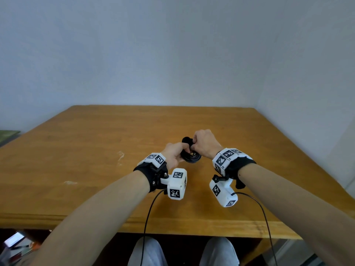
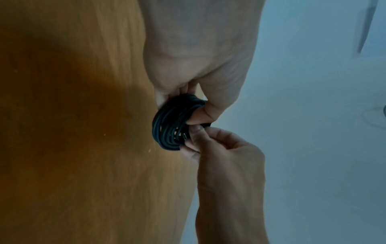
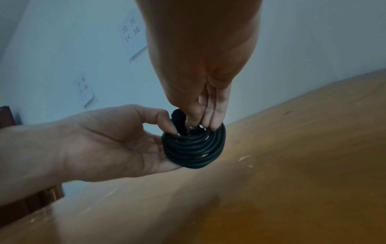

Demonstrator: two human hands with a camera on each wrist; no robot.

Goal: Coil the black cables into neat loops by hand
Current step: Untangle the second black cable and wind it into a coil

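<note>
Above the brown desk (image 1: 96,150), the left hand (image 1: 172,152) holds the coiled black cable (image 3: 194,148) in its grip. The right hand (image 1: 203,143) pinches the top, probably tucking in the loose end next.

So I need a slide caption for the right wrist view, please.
Both hands hold a coiled black cable above the brown wooden table: left hand cradling it, right hand pinching its top.
</note>
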